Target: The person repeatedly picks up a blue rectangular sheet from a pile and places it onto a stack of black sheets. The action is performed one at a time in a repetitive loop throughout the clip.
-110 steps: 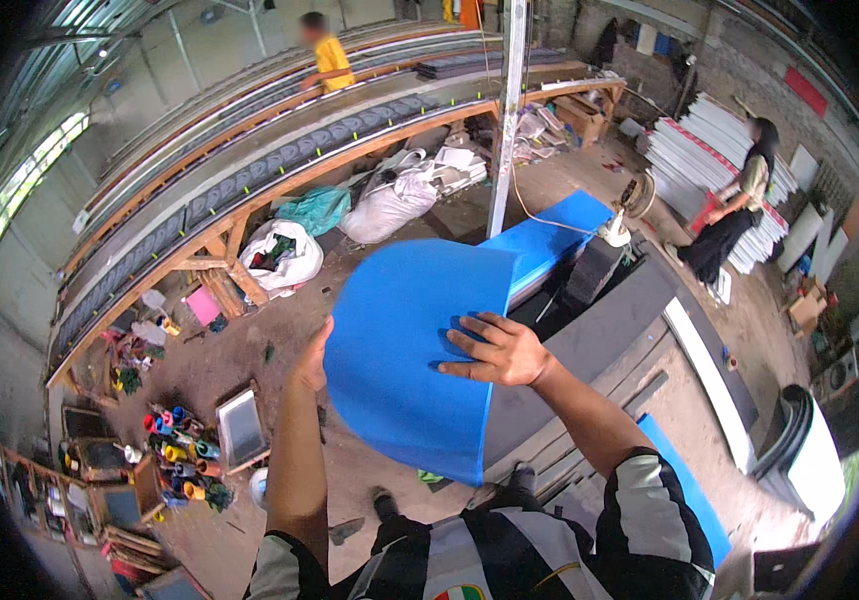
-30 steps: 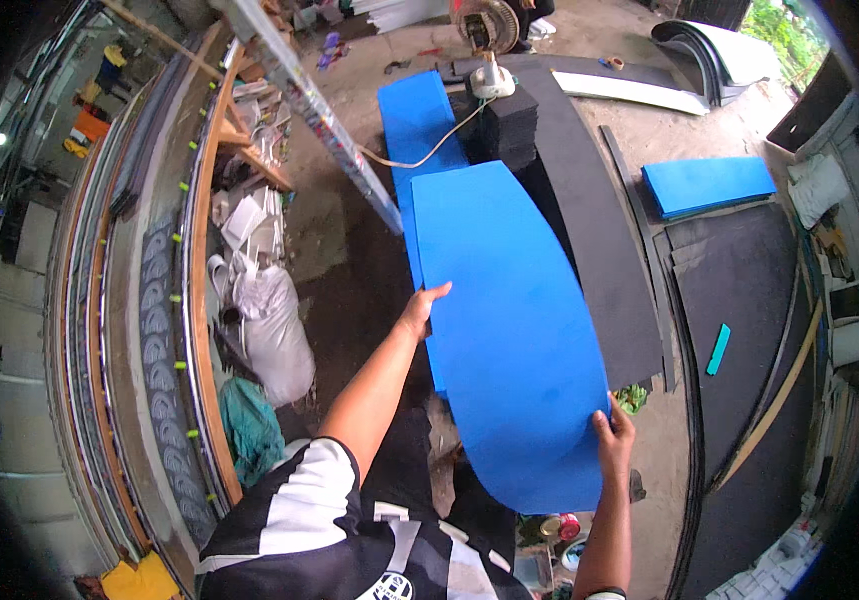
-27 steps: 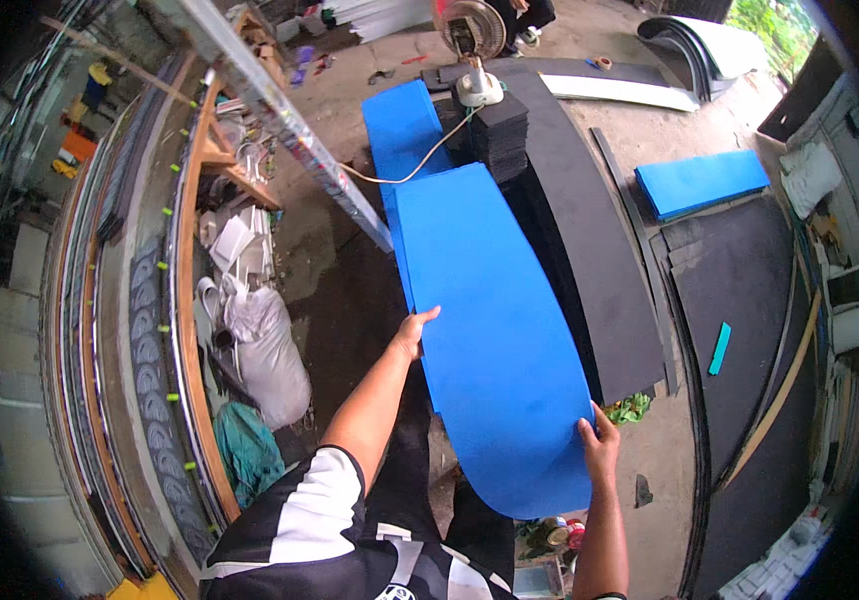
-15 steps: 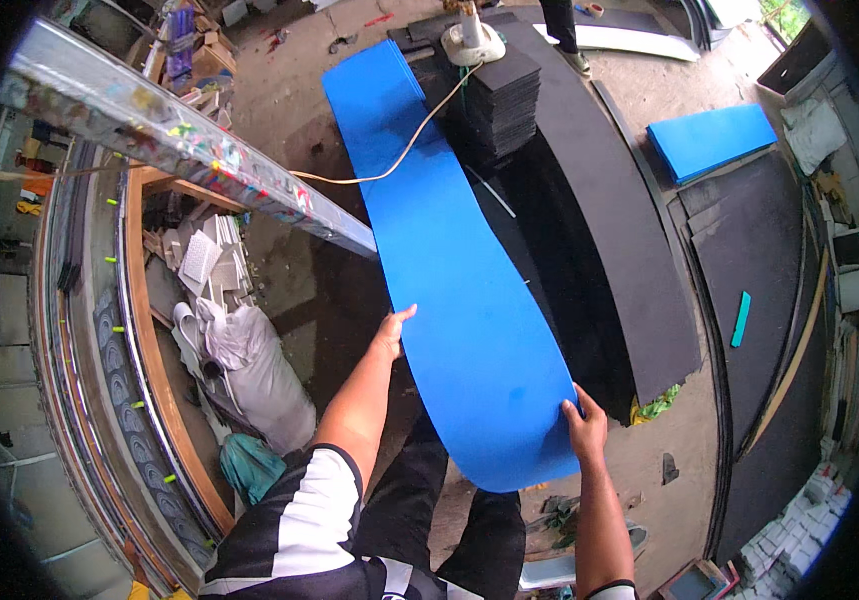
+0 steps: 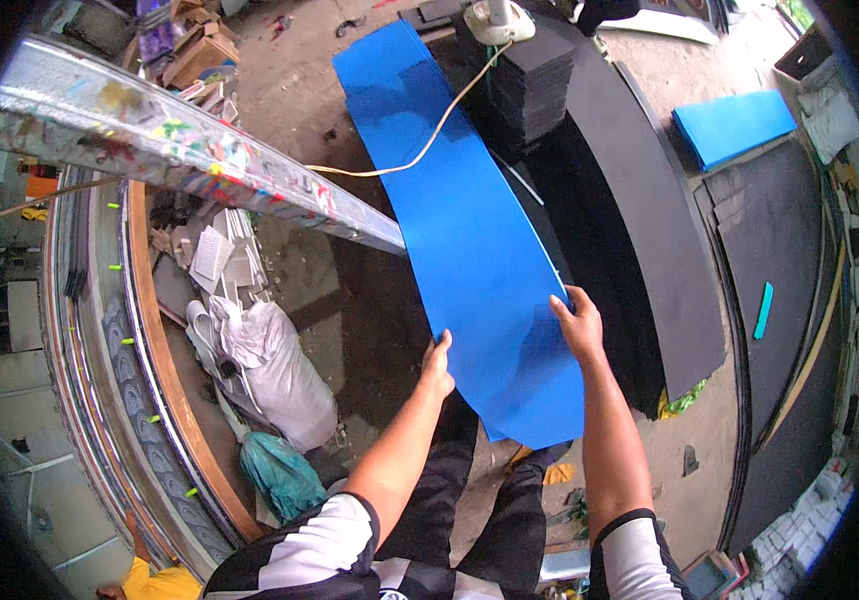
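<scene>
A long blue foam-like sheet (image 5: pixel 479 240) stretches from the far middle toward me, lying lengthwise over more blue sheets whose edges show at its near end and right side. My left hand (image 5: pixel 437 367) is closed at its left edge, thumb pointing up along the side. On the right edge, a little farther from me, my right hand (image 5: pixel 579 325) grips the sheet with the thumb side uppermost; the fingertips below are partly hidden. A shadow falls across the near part of the sheet.
A paint-stained metal beam (image 5: pixel 199 150) slants in from the left, its end close to the sheet. A pale cord (image 5: pixel 419 155) crosses the sheet. Right of it stand stacked black sheets (image 5: pixel 639 240) and a black block pile (image 5: pixel 529 90). A white sack (image 5: pixel 279 370) lies at left.
The sheet's near end has dropped and lies flatter, lined up over the others. My right hand has moved farther away along the right edge; my left hand has shifted slightly nearer and rightward.
</scene>
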A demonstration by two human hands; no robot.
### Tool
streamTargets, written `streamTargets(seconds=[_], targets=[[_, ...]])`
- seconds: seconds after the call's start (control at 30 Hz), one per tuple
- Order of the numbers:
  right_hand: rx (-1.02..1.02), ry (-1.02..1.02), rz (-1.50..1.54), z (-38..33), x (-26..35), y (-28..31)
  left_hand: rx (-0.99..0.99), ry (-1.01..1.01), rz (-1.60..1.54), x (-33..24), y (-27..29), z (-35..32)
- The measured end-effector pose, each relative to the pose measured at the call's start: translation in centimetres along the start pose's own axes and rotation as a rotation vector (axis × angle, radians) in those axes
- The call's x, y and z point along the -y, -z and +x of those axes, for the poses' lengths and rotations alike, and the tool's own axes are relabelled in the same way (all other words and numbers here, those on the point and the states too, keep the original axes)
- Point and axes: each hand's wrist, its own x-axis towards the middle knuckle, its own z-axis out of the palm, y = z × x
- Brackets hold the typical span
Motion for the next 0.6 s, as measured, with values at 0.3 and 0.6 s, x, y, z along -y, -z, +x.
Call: streamTargets(seconds=[0.3, 0.6], targets=[[0.199, -0.388, 0.016, -14.1, -17.5, 3.3, -0.206, -0.088, 0.305, -8.1, -3.9, 4.5], [-0.037, -0.291, 0.013, -10.3, -11.1, -0.6, -0.209, -0.023, 0.408, 3.8, 2.0, -1.3]])
